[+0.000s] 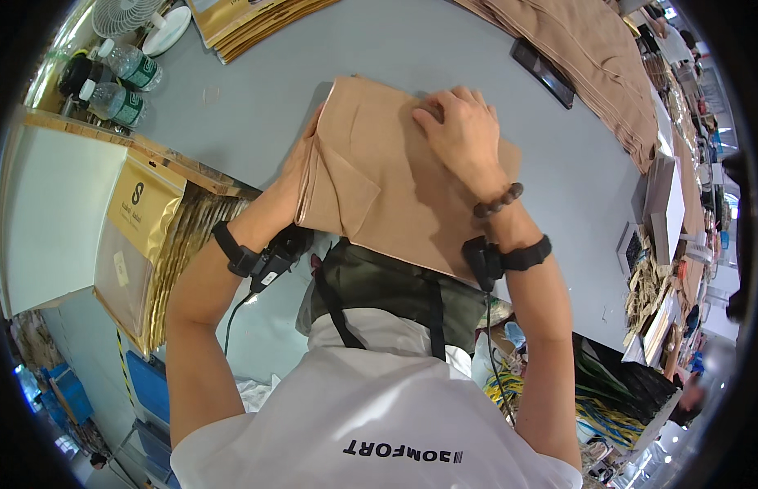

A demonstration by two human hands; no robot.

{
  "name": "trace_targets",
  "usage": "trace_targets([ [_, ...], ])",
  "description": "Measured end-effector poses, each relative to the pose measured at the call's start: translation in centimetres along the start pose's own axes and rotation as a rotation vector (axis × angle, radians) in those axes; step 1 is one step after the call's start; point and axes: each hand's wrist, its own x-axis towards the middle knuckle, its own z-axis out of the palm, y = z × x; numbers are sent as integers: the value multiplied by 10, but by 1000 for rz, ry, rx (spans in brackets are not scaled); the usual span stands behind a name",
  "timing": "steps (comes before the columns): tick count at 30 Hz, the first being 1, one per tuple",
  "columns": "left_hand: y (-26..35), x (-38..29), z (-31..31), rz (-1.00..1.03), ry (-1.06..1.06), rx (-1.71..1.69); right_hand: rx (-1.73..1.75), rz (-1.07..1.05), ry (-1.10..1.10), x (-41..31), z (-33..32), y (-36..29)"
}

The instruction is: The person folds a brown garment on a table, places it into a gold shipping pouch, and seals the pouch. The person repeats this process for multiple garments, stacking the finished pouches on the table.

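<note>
A tan cloth garment (379, 165), folded in layers, lies on the grey table (232, 104) in front of me and reaches over its near edge. My left hand (302, 159) holds the stacked folds at the garment's left side, with its fingers partly hidden behind the cloth. On the upper right of the garment rests my right hand (464, 131), with bent fingers; whether it pinches the cloth cannot be told. A small flap of cloth is turned over near the left side. Dark straps with devices circle both wrists, and a beaded bracelet is on the right one.
A phone (543, 73) lies beside a pile of tan garments (574, 49) at the upper right. Gold packaging bags (250, 27) are stacked at the top left, near plastic bottles (131, 67) and a white fan (125, 15). More gold bags (140, 214) stand at left.
</note>
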Motion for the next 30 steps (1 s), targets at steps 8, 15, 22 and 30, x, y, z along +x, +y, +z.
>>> trace_targets([
  [8,11,-11,2,552,95,1655,-77,-55,-52,4,-8,-3],
  [15,11,-10,7,440,105,1214,530,-17,-188,14,36,-32],
  [22,29,-79,46,262,147,1479,329,-108,-315,11,23,-34],
  [30,65,-121,46,375,550,1251,134,-130,-315,-3,28,-66],
])
